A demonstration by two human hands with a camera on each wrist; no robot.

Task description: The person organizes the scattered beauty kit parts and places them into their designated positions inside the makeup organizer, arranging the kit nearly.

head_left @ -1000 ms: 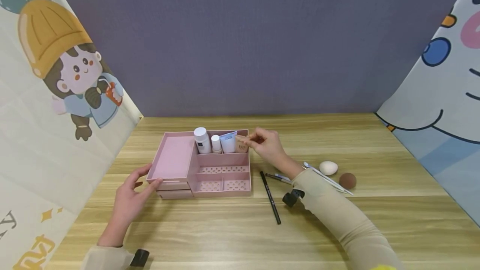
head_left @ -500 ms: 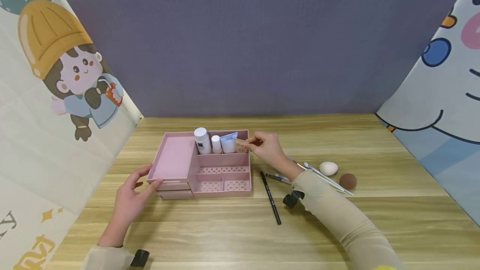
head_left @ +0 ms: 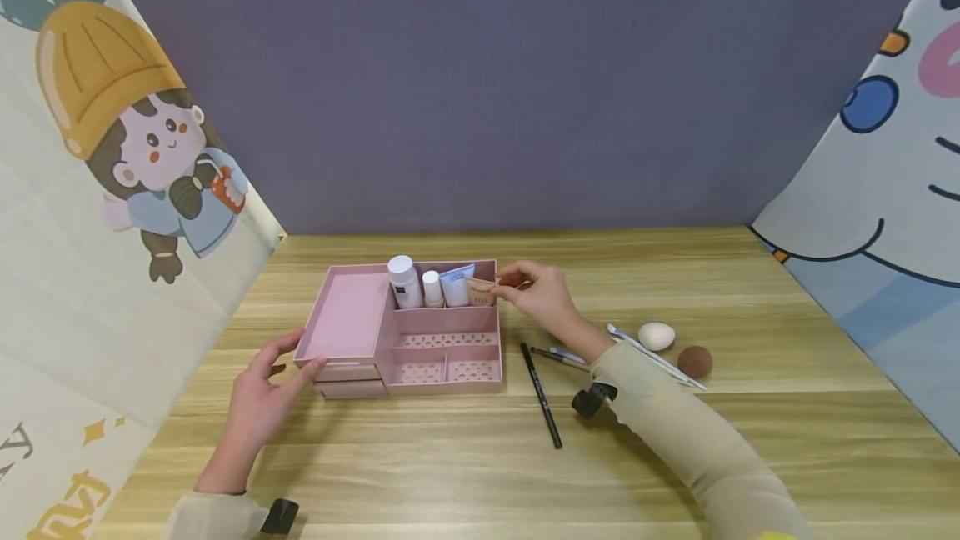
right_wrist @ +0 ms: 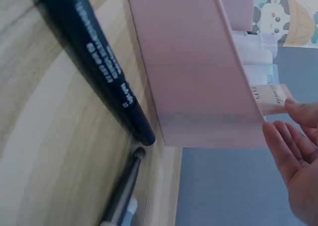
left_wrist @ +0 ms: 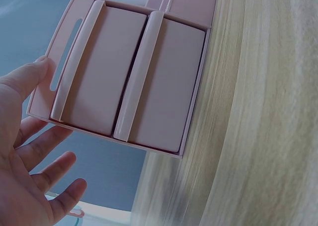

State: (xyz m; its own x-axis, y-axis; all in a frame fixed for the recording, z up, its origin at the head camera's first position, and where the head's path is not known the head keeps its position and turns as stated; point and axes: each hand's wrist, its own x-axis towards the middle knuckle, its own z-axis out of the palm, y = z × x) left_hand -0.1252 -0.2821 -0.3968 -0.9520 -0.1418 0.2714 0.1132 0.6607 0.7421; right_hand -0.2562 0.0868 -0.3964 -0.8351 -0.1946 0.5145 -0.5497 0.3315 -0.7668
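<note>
A pink desktop organizer [head_left: 442, 325] stands on the table. My left hand [head_left: 261, 390] holds its front left corner, thumb on the front by the slot and fingers along the side, above two drawers [left_wrist: 107, 69]. In the rear compartment stand a white bottle [head_left: 406, 283], a smaller white-capped bottle [head_left: 432, 290], a light blue tube [head_left: 457, 287] and a beige tube [head_left: 481, 293] marked BB. At the compartment's right end, my right hand [head_left: 542, 297] pinches the beige tube's top edge between thumb and fingers. That tube leans; its lower part is hidden by the compartment wall.
Right of the organizer lies a black pen [head_left: 542, 397]. Several thin brushes [head_left: 654, 355] lie partly under the right forearm, near a white egg-shaped sponge [head_left: 657, 336] and a brown one [head_left: 695, 362]. A grey-blue partition [head_left: 510, 107] rises behind the table.
The beige tube's top has dropped a little and shifted left, in the right hand's pinch. My right hand has moved slightly lower and to the right. The left hand stays put.
</note>
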